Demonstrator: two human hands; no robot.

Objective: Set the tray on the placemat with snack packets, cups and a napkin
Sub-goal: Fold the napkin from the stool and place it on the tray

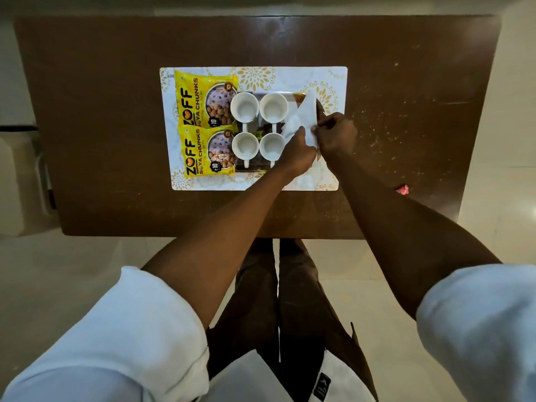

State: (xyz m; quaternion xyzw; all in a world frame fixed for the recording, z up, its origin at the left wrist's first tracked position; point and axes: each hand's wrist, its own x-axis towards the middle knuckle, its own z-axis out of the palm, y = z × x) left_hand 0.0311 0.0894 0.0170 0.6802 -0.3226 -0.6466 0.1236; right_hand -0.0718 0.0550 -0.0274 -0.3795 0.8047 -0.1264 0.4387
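Nearly done: tray (261, 167) on placemat (290, 74) holds two snack packets (200, 123) and four cups (244, 106); left hand (297, 152) and right hand (336, 134) fingers pinch the napkin (304, 114), placing it.

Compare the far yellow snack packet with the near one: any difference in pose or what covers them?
The far packet sits slightly tilted and looks larger in this view; the near packet lies squarer to the placemat edge. The far packet's right edge is overlapped by the far-left cup, the near packet's by the near-left cup. Both are yellow ZOFF Soya Chunks packets, lying flat, print up, left of the cups.
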